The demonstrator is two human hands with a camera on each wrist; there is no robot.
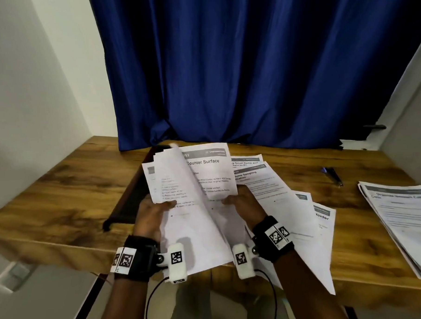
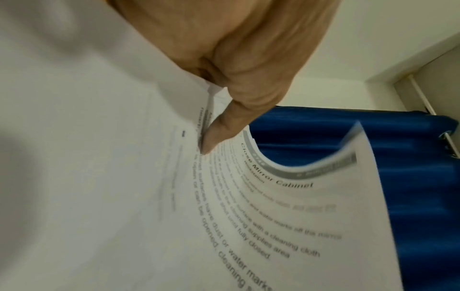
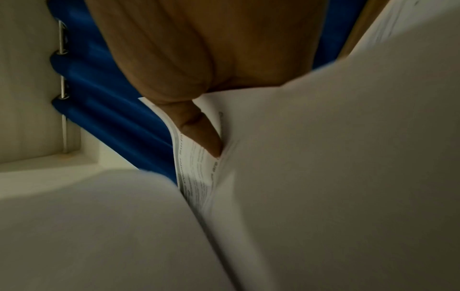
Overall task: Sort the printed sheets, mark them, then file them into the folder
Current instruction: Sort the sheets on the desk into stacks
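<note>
Above the surface [image 1: 61, 190], in the head view, a sheaf of sheets [image 1: 193, 181] is gripped by the left hand [image 1: 150, 216] and right hand [image 1: 245, 203]; "Counter Surface" is legible. In the left wrist view, a thumb [image 2: 219, 130] is pressed on a sheet headed "Close Mirror Cabinet". In the right wrist view, a thumb [image 3: 199, 133] pins blurred sheets.

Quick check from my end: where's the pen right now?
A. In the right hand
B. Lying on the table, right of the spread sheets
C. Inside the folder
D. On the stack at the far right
B: the pen lies on the table, apart from the spread sheets; both hands hold papers.
</note>
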